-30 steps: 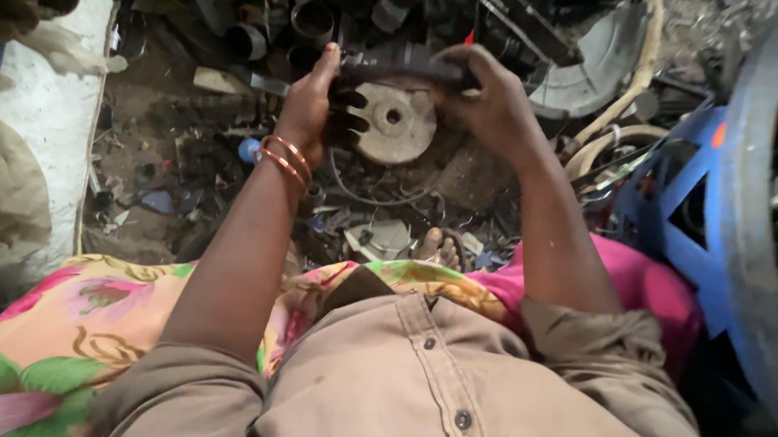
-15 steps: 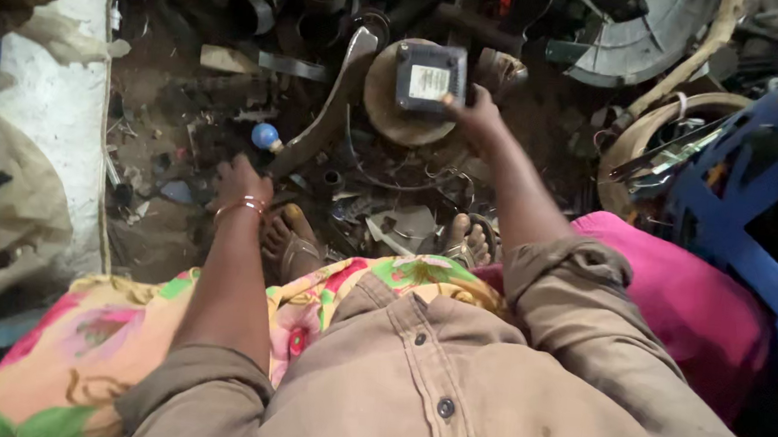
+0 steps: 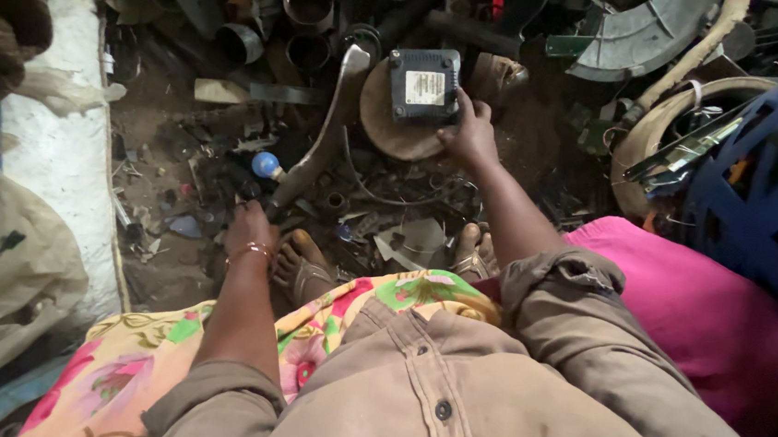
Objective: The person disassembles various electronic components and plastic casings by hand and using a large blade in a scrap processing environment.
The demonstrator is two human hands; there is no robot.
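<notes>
A: Head view. Right hand [image 3: 470, 134]?

B: Out in front, fingers resting against the right edge of a dark box [image 3: 424, 84] with a pale label on top. Touching it, not wrapped around it. Hand is loosely open.

A: Where's the box sitting?

B: Flat on a round tan disc [image 3: 387, 130], on the floor among the scrap. Label faces up.

A: Left hand [image 3: 250, 226]?

B: Down low on the floor near the left foot [image 3: 300, 267], bangles [image 3: 250, 251] at the wrist. Fingertips meet the lower end of a long bent metal bar [image 3: 321, 144]. Fingers curl down, but I cannot tell whether they grip the bar or just rest on it.

A: The bar?

B: Runs up from that hand toward the disc, top end just left of the box. Small blue ball [image 3: 266, 164] just beside its lower part.

A: Around it?

B: Short metal pipes [image 3: 309, 4] at the top, white sack [image 3: 52, 150] on the left, blue frame [image 3: 763, 174] on the right, pink cloth [image 3: 696, 307] beside the right arm.
</notes>
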